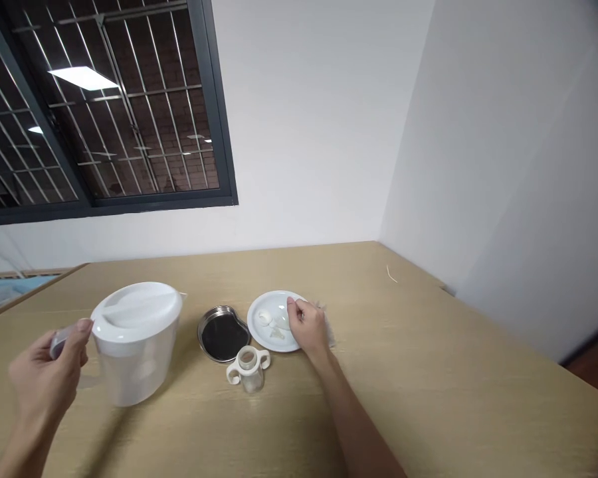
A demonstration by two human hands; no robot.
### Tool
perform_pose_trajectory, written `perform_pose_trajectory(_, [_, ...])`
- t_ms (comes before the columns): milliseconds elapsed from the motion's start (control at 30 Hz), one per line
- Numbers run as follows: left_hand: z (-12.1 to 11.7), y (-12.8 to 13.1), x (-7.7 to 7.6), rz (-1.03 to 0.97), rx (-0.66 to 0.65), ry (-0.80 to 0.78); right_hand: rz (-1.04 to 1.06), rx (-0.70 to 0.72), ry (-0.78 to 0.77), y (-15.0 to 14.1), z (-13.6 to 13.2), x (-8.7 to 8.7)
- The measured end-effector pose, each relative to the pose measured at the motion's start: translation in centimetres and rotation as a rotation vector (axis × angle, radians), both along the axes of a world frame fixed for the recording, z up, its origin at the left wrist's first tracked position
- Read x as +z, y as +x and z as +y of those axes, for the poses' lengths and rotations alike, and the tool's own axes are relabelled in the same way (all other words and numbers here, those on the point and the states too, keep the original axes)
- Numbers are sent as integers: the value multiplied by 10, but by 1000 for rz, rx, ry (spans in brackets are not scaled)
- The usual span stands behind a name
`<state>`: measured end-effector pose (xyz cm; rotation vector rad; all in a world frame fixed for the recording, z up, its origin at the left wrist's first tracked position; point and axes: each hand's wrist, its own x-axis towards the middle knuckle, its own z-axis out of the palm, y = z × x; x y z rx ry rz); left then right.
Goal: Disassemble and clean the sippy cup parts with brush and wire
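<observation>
Lidded pitcher (134,378), translucent plastic (its lid (154,302) opaque, smooth); kidney dish (223,337), shiny metal; plate (254,325), smooth and glossy; tabletop (408,358), wood-grained.

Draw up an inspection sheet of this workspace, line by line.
Surface: wood-toned tabletop
Job's things: lidded pitcher, seemingly lifted; two-handled bottle, upright, open-topped; metal tray; white plate bearing small pale parts
Clutter: thin pale strand, far right; pale item, partly hidden by right hand
Hands: left hand grips handle; right curled over plate's right side, contents unclear
Cables: none identifiable
Surroundings: white walls, barred window
</observation>
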<state>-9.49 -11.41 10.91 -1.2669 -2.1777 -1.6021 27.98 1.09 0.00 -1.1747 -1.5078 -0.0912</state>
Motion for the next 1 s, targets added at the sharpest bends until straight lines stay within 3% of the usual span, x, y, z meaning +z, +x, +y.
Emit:
perform_pose_trajectory(133, [-7, 22, 41, 129, -55, -93, 0, 1, 2, 0, -1, 0])
perform_pose_trajectory(267, [1, 39, 62, 435, -322, -154, -6, 8, 4, 0, 0, 1])
perform_pose_trajectory(433, [18, 68, 73, 796, -585, -116, -2, 5, 3, 0, -1, 3])
perform_pose_trajectory(667, [38, 104, 81, 973, -815, -152, 2, 2, -4, 0, -2, 5])
perform_pose_trajectory(833, [46, 118, 86, 1048, -881, -174, -5, 5, -12, 0, -2, 5])
perform_pose_trajectory(1000, [48, 113, 89, 1049, -849, -139, -6, -5, -14, 1, -2, 5])
